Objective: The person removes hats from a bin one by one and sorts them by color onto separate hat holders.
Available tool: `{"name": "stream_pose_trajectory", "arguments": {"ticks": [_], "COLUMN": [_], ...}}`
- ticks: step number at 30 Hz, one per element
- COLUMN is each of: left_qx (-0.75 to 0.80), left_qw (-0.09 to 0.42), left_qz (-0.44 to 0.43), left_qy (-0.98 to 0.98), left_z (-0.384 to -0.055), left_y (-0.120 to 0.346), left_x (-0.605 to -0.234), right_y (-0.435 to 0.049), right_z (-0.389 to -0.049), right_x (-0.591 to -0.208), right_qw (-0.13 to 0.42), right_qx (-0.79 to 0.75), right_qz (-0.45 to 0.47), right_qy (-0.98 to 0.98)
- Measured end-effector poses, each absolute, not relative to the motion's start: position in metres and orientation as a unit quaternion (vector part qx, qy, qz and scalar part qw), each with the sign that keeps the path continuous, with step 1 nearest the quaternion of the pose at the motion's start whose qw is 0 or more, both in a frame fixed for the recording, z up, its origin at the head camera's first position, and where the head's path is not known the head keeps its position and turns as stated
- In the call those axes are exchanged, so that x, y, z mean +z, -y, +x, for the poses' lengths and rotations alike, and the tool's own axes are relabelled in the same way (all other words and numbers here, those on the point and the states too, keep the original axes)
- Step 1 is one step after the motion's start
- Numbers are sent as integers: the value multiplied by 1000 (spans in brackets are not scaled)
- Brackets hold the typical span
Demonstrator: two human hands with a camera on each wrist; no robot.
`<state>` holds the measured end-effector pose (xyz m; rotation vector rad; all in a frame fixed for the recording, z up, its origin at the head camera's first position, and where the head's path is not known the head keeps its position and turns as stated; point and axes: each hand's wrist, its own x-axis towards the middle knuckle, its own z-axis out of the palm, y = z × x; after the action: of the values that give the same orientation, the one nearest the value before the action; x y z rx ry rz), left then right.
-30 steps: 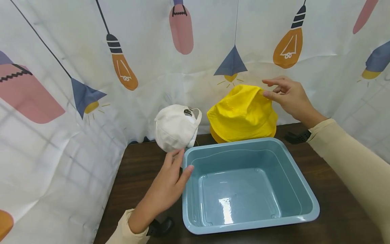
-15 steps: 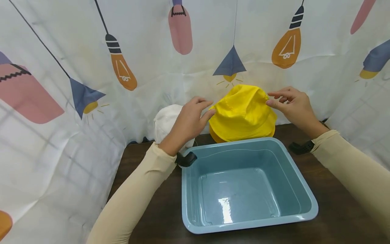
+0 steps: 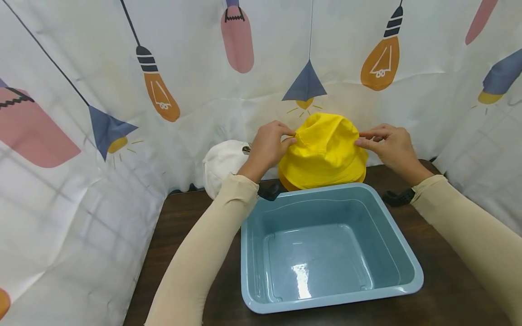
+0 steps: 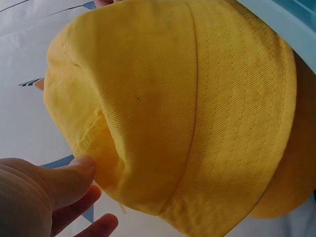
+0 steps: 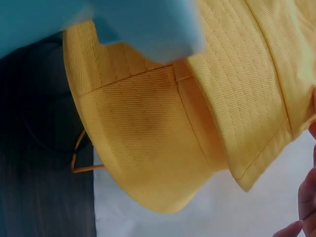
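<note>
A yellow bucket hat (image 3: pixel 324 156) stands against the cloth backdrop, behind a blue plastic basin (image 3: pixel 318 256). My left hand (image 3: pixel 268 144) pinches the crown on its left side; in the left wrist view the thumb (image 4: pixel 71 180) presses the fabric, fingers partly behind it. On the opposite side, my right hand (image 3: pixel 393 147) pinches the crown between thumb and fingertips. The right wrist view catches only some of its fingers (image 5: pixel 308 190) at the edge. Below the hat's stitched brim another yellow brim (image 5: pixel 143 143) shows, with an orange cord (image 5: pixel 81 158) beside it.
Left of the yellow hat sits a white cap (image 3: pixel 222 165), partly hidden by my left arm. The basin's rim stands close in front of the hat. A dark wooden table (image 3: pixel 183 235) carries everything, and a printed cloth (image 3: pixel 195 90) walls in the back and sides.
My left hand has moved up and right from beside the basin's rim and white cap to the yellow hat, and now pinches it. My right hand has lowered slightly along the hat's right side.
</note>
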<state>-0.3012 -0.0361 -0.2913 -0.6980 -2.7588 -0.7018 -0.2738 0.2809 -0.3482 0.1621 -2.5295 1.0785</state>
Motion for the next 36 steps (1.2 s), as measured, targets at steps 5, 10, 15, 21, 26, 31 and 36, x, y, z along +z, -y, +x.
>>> {"name": "stream_pose_trajectory", "arguments": {"ticks": [5,10,15,21,26,31,36], "left_qx": [-242,-239,-237,-223,-196,-147,-147], "left_qw": [106,113,117,119,119,108,90], "left_qz": [-213,-197,-194,-226,-217,-194,-202], "left_qy": [941,944,945,941,949,964,964], "left_z": [-306,-308,-308,-304,-300,-303,-306], "left_y": [33,37,41,36,38,46,45], "left_x": [-294,-294,-297,-300,-298,-299,-303], "right_y": [-279,-281,-289,-295,-292,-286,-290], "right_z": [-280,-280,-277,-275,-274,-272,-273], "right_x": [-351,-349,-348,-361,-368,-368,-371], "right_qw": [181,187,191,169,154,164,148], "right_qx": [394,404,398,395,411,394,375], "right_qz": [66,70,69,59,74,97,89], "right_qy": [899,893,895,901,896,899,911]}}
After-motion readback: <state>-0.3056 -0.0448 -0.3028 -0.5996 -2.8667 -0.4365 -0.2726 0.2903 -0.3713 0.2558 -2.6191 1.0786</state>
